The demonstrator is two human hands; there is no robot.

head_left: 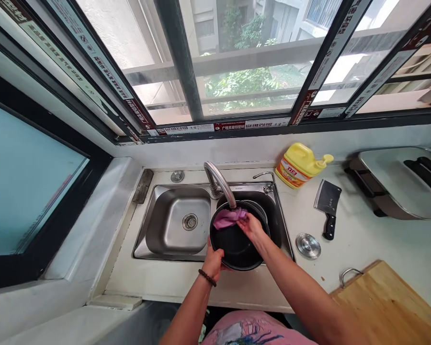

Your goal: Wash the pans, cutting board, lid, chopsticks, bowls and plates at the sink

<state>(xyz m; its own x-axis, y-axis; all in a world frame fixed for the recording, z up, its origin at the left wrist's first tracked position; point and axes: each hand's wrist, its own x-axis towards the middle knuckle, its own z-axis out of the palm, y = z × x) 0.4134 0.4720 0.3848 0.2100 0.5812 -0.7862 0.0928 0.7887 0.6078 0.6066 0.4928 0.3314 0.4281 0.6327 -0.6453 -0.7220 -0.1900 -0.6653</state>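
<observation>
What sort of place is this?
Most likely a home kitchen: a counter by a window with a double sink and faucet, a cleaver and a wooden cutting board beside it.

Black pot [236, 242] | opening up, below faucet [222, 181] | pink cloth [226, 218] | crumpled, inside

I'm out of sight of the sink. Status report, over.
Left hand gripping black pot. Right hand holding pink cloth inside it. Faucet spout overhangs pot's far edge.
</observation>
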